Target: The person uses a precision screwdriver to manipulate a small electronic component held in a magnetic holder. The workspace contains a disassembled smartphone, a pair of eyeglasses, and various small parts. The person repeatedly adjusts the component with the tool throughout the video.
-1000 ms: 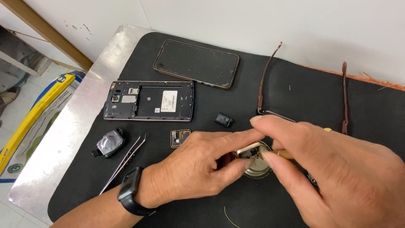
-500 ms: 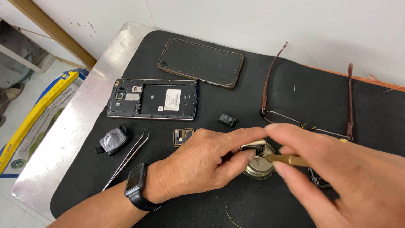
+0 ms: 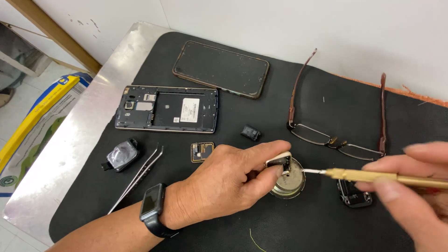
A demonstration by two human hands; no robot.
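Black rubber mat covers most of the metal table, and on it I see the repair parts lying apart from each other. My left hand pinches a small white-framed part between thumb and forefinger and holds it on the rim of a round metal tin. My right hand is closed around a brass-coloured screwdriver, and its thin tip almost touches the part from the right side. I judge that the step in hand is working on this small part with the tip; the next move needs a steady pinch and only light pressure, because the part may slip off the tin. Behind the hands lie an opened phone frame, a dark phone screen panel, glasses, tweezers and a small square chip.
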